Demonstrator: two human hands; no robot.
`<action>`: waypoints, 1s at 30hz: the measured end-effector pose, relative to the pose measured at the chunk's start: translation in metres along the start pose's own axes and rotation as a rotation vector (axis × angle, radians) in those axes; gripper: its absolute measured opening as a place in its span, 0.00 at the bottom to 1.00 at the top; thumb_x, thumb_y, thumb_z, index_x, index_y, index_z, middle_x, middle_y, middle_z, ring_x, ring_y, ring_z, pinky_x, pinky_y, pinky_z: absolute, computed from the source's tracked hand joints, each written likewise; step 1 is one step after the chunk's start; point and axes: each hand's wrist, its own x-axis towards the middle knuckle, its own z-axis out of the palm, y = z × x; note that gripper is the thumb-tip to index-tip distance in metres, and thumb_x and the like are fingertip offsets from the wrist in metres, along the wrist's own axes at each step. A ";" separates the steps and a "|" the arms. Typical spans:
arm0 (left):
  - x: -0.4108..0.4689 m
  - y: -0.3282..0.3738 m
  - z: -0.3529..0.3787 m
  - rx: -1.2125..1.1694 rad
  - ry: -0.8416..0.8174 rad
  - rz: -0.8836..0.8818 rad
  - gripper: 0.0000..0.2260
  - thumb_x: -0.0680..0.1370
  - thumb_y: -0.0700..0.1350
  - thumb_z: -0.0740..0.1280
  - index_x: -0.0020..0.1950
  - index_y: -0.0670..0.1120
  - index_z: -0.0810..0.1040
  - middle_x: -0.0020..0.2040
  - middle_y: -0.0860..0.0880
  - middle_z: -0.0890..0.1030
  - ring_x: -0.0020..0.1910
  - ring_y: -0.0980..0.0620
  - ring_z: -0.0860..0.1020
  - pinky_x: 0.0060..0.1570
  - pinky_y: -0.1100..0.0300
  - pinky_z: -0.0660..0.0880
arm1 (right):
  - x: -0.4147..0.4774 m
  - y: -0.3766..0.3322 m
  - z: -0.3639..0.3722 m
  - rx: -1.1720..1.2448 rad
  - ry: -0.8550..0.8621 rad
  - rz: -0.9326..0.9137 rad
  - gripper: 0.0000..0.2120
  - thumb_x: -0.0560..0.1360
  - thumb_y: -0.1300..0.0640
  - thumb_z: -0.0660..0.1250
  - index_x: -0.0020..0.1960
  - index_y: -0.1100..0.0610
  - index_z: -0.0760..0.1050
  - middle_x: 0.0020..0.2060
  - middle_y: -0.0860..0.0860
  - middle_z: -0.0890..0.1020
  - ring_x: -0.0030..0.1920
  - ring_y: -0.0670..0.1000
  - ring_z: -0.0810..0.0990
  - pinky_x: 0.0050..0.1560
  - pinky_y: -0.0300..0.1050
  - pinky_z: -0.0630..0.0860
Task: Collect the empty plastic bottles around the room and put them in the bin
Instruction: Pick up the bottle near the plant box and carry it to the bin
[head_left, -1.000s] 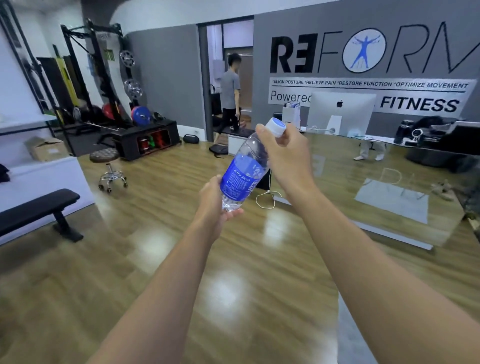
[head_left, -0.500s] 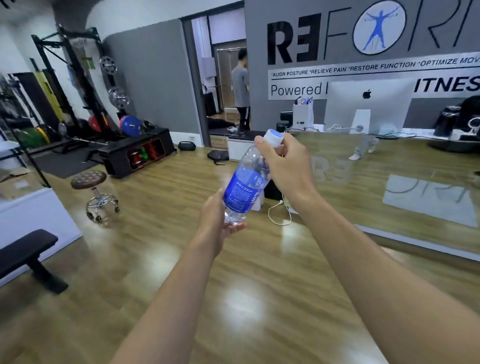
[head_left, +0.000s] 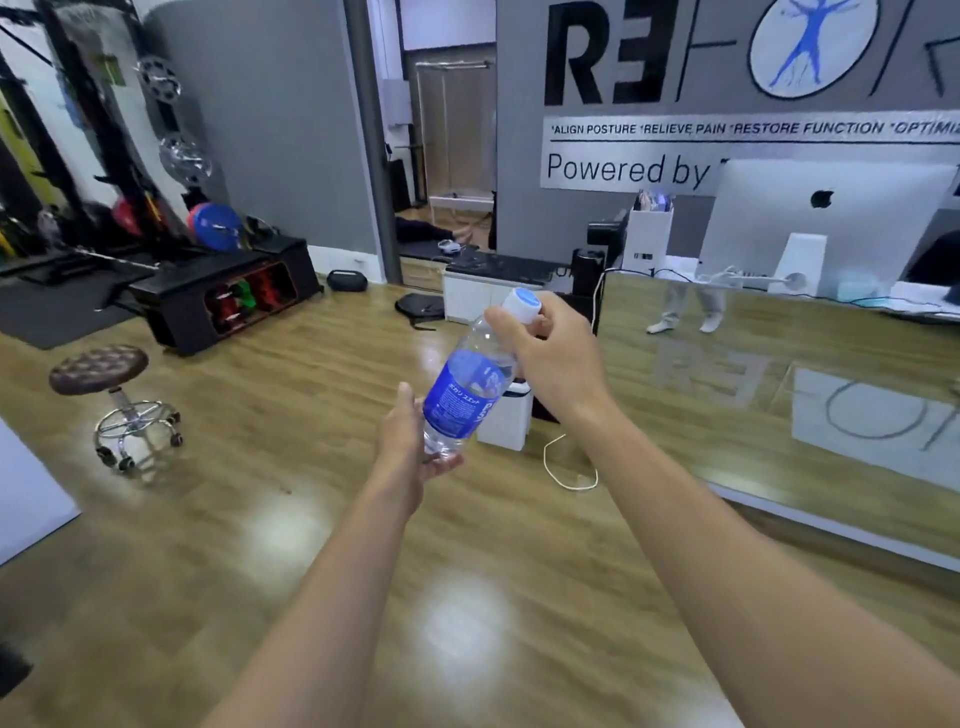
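The bottle (head_left: 467, 397), clear plastic with a blue label and apparently empty, is held in the air in front of the person, above the wooden floor (head_left: 311, 571), between both hands. Its long axis is tilted. The white cap (head_left: 522, 302) points up and to the right, away from the person, while the base sits lower and to the left, nearer the body. The right hand (head_left: 558, 364) has fingers and thumb curled round the neck just under the cap, clamped on the top end. The left hand (head_left: 408, 441) cups the base, with fingers curled beneath it and the thumb up along the side. With a hand at each end, either could carry the bottle alone, though the right looks to have the firmer grip. A white box (head_left: 506, 423) stands on the floor behind the bottle in this view, and whether it is the bin cannot be told. If it is, it lies ahead, on the right hand's side.
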 end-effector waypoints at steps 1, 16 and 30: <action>0.026 0.009 0.001 0.005 -0.012 -0.005 0.18 0.83 0.58 0.54 0.46 0.47 0.75 0.45 0.44 0.82 0.41 0.44 0.80 0.43 0.49 0.80 | 0.020 0.006 0.013 -0.010 -0.003 0.001 0.17 0.71 0.42 0.70 0.45 0.56 0.77 0.39 0.54 0.83 0.42 0.58 0.82 0.44 0.60 0.79; 0.393 0.115 0.035 -0.011 -0.100 -0.062 0.20 0.83 0.56 0.55 0.61 0.44 0.78 0.53 0.43 0.83 0.43 0.45 0.81 0.43 0.48 0.80 | 0.352 0.112 0.221 0.024 0.057 0.030 0.11 0.76 0.45 0.68 0.46 0.53 0.77 0.37 0.43 0.80 0.40 0.43 0.78 0.45 0.44 0.74; 0.756 0.211 0.047 0.096 -0.193 -0.109 0.18 0.82 0.56 0.58 0.59 0.45 0.78 0.52 0.44 0.83 0.40 0.46 0.81 0.26 0.59 0.78 | 0.632 0.235 0.393 -0.067 0.133 0.087 0.12 0.76 0.43 0.68 0.46 0.52 0.75 0.40 0.43 0.81 0.44 0.45 0.80 0.43 0.40 0.74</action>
